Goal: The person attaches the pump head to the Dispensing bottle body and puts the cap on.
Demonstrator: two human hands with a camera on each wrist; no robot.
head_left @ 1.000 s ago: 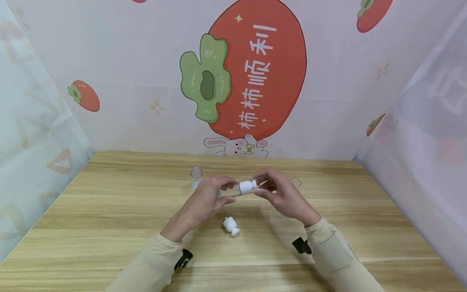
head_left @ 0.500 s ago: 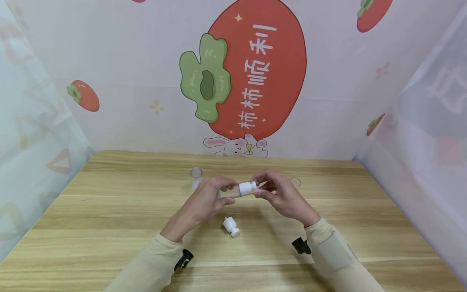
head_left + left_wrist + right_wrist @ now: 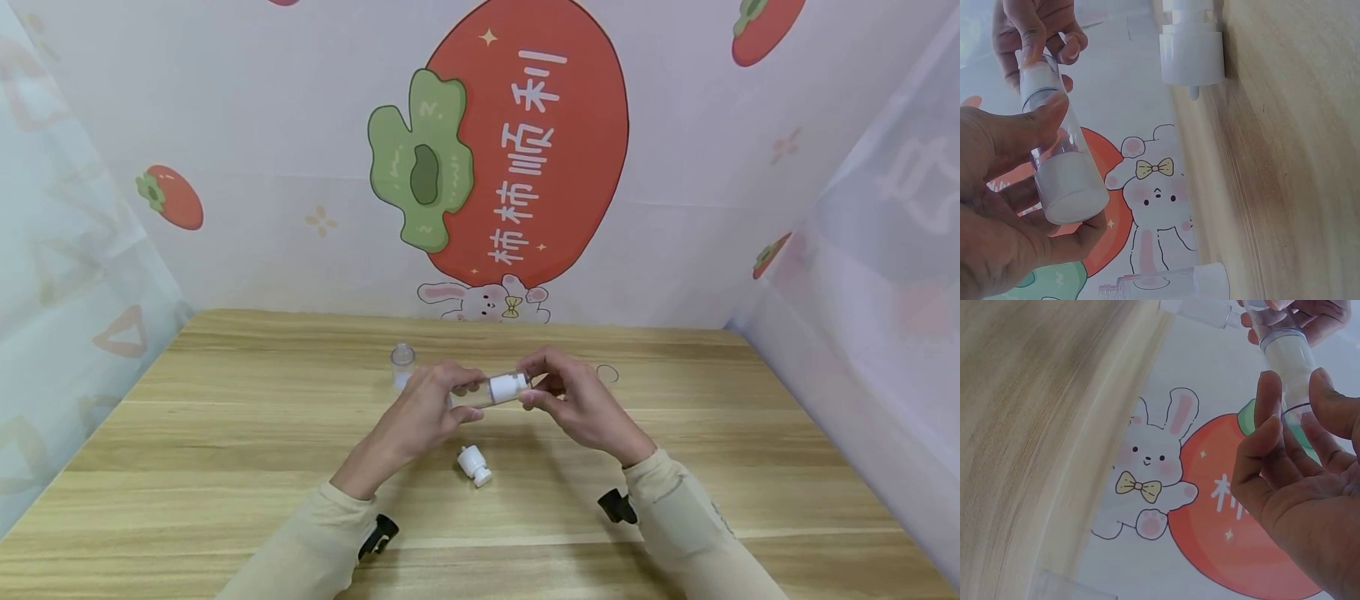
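Note:
My left hand (image 3: 423, 412) grips the body of a small clear pump bottle (image 3: 1072, 187) with a white base, holding it nearly level above the table. At its right end a white pump head (image 3: 507, 387) sits inside a clear cap (image 3: 1297, 412). The thumb and fingers of my right hand (image 3: 581, 408) pinch that capped end. Below the hands, a loose white pump head (image 3: 474, 465) lies on its side on the table. Behind my left hand stands a second clear bottle (image 3: 402, 360) without a pump, its lower part partly hidden by that hand.
A clear, round-edged piece (image 3: 608, 373) rests on the wooden table (image 3: 262, 467) behind my right hand. Printed sheets (image 3: 285, 242) with persimmons and a rabbit rise along the table's back and both sides. Black wrist mounts (image 3: 617, 506) stick out below my sleeves.
Both hands keep their hold on the bottle and shift only very slightly. The loose pump head and the second bottle stay where they were.

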